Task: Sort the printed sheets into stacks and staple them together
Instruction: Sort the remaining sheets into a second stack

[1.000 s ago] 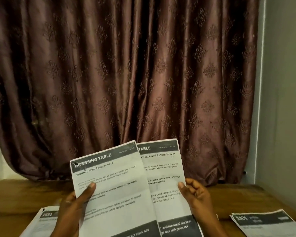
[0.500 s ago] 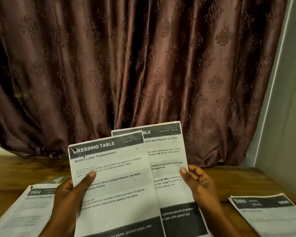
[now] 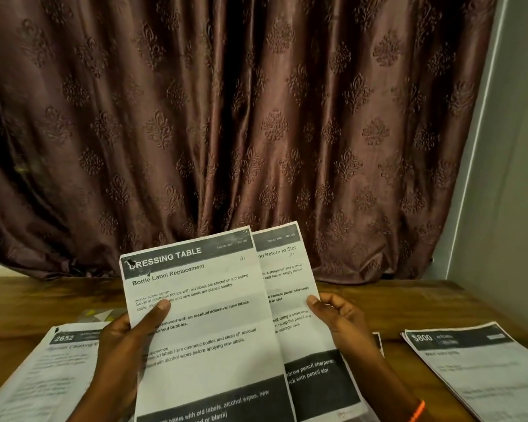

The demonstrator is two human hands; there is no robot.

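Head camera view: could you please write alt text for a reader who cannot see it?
Two hands hold up two overlapping printed sheets: the left hand grips the front sheet titled "DRESSING TABLE", the right hand the sheet behind it. More printed stacks lie left and right on a wooden table before a brown curtain.

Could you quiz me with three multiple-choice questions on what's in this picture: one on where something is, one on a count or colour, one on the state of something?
1. Where does the "$800" stack lie?
A. On the table, at the person's right
B. In the left hand
C. Against the curtain

2. How many sheets are held up?
A. One
B. Two
C. Five

3. How is the left hand?
A. Flat on the table
B. Hanging idle
C. Gripping the front sheet

Answers:
1 A, it lies on the wooden table to the right.
2 B, the front sheet overlaps a rear sheet, which the right hand holds.
3 C, the thumb presses on the page's face.
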